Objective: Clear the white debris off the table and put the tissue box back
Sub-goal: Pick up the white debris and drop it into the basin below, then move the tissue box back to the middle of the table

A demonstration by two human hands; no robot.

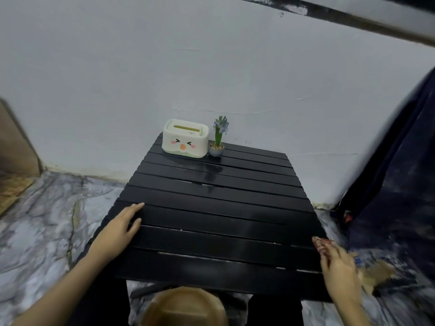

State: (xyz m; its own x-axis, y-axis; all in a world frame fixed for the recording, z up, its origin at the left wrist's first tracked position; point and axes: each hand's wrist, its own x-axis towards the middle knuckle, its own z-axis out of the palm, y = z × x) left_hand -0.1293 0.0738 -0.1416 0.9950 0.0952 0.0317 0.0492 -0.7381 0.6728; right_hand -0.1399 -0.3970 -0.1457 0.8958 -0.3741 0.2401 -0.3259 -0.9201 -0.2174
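A white tissue box [185,138] with a cartoon face stands at the far left corner of the black slatted table [211,208], close to the wall. My left hand [117,229] lies flat on the table's near left edge, fingers apart, holding nothing. Beside the table's near right edge my right hand [336,264] hovers with its fingers extended; it is blurred and I see nothing in it. A few thin white specks [280,268] sit in the gaps between the slats near the front.
A small potted plant [217,143] stands right of the tissue box. A tan round object [183,307] sits below the table's front edge. Dark fabric [400,184] hangs at the right, and a blurred brownish thing [376,274] lies on the marble-patterned floor [47,220].
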